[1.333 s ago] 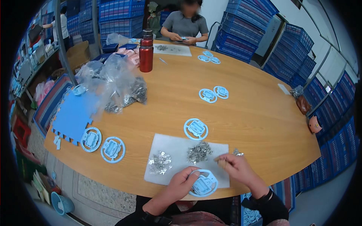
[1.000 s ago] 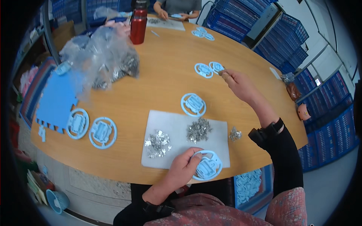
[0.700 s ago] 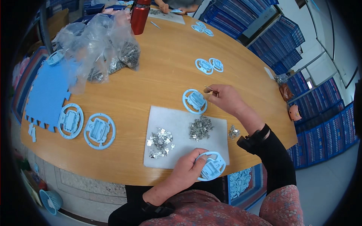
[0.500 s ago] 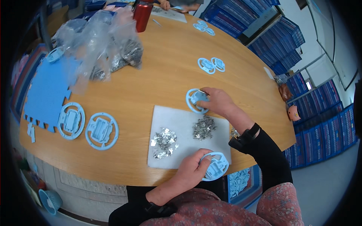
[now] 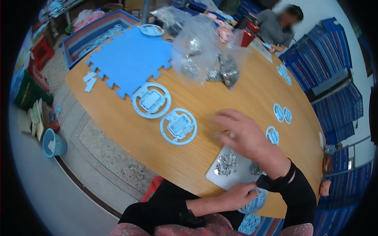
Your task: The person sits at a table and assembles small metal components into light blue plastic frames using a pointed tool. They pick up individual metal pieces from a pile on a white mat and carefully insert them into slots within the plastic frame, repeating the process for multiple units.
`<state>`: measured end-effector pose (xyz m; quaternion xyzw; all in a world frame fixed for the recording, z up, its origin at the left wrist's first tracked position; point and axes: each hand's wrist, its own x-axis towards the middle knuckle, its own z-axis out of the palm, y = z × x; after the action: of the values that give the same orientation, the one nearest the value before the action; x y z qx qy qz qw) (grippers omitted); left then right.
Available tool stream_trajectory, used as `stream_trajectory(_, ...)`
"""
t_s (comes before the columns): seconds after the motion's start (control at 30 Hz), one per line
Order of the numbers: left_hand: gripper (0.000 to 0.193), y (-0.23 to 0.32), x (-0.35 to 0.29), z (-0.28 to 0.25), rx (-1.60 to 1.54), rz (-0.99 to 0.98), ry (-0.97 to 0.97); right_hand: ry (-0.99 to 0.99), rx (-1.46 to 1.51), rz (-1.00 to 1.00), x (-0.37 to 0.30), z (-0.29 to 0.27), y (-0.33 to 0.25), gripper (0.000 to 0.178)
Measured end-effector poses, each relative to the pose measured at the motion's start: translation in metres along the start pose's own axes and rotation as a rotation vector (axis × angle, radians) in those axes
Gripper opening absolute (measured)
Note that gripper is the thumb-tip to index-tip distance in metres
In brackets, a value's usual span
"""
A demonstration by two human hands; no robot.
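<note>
My left hand (image 5: 236,196) grips a light blue plastic toy steering wheel (image 5: 254,202) at the table's near edge, partly covering it. Blurred by motion, my right hand (image 5: 246,135) hovers over the far edge of a white mat (image 5: 216,177). A thin metal tool, apparently tweezers (image 5: 218,133), pokes out from its fingers. On the mat lies a pile of small shiny metal pieces (image 5: 225,163). A second pile of metal parts (image 5: 255,169) is half hidden behind my right forearm. Two more light blue steering wheels, one nearer (image 5: 179,126) and one farther (image 5: 151,100), lie left of my right hand.
A blue foam mat (image 5: 126,59) covers the table's far left, beside plastic bags (image 5: 201,51) of metal parts. Another light blue wheel (image 5: 272,135) and several more lie to the right. A red bottle (image 5: 249,34) stands far back, near a seated person (image 5: 273,25). Blue crates (image 5: 321,51) are stacked at right.
My view has swung left. My right hand has left the wheel beyond the white mat and moved leftward with the metal tool. My left hand still holds its wheel.
</note>
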<state>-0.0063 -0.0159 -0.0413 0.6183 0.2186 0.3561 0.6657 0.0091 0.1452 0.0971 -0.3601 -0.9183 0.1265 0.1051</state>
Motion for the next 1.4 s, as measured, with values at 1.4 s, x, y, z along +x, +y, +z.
stream_trajectory(1.4,0.025,0.021,0.002,-0.006,-0.311,-0.289,-0.147,0.181,-0.168,0.604,-0.212,-0.067,0.083,0.024)
